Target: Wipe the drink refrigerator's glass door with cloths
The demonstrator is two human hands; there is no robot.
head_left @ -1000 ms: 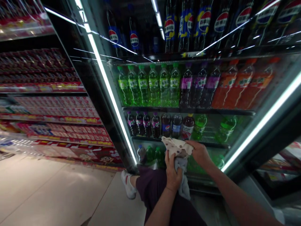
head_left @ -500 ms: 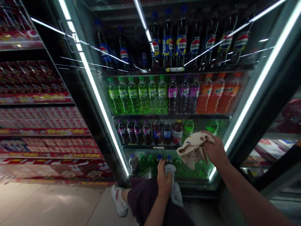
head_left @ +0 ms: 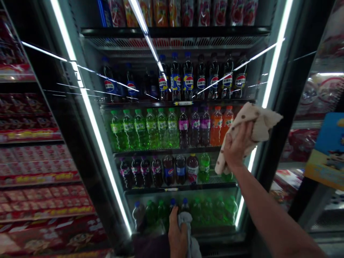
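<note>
A cream cloth with brown spots [head_left: 262, 123] is spread under my right hand [head_left: 239, 147]. The hand presses it against the glass door [head_left: 153, 195] of a drinks fridge, at the right side, over the orange bottles [head_left: 216, 125]. Low in the middle, my left hand [head_left: 176, 234] is closed on a bunched light-grey cloth [head_left: 192, 238] that hangs down beside my leg. Behind the glass, just above that hand, are bottles with blue caps [head_left: 185, 205].
Rows of soda bottles fill the fridge shelves [head_left: 174, 150], with light strips [head_left: 92, 118] along both sides of the door. Packed shelves of red and pink cartons [head_left: 40, 157] stand to the left. A blue and yellow panel [head_left: 328, 150] juts out at the right.
My right hand has moved up, and the spotted cloth, crumpled and hanging before, is now spread against the glass. My view has tilted upward, showing a higher shelf. The left hand keeps the grey cloth.
</note>
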